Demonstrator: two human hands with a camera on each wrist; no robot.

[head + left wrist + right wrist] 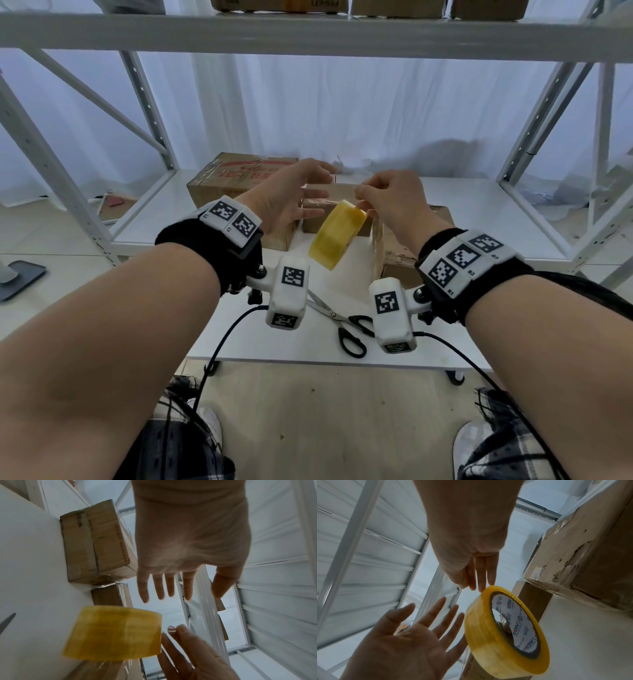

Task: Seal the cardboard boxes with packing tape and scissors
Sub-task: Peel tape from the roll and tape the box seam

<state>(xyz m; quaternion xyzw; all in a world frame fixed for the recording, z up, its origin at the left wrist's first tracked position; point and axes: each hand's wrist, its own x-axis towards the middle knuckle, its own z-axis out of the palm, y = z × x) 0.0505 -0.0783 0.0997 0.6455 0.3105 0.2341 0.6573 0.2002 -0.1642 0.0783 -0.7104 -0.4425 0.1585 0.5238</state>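
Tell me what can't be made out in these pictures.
- Scissors: blade tips hidden by the left wrist camera, head view.
- Middle box: mostly behind both hands and the tape roll.
- Right hand: grip on the roll unclear.

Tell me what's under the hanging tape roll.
Below the tape roll lies bare white shelf; nearer the viewer, scissors rest there, their blade tips hidden behind the left wrist camera.
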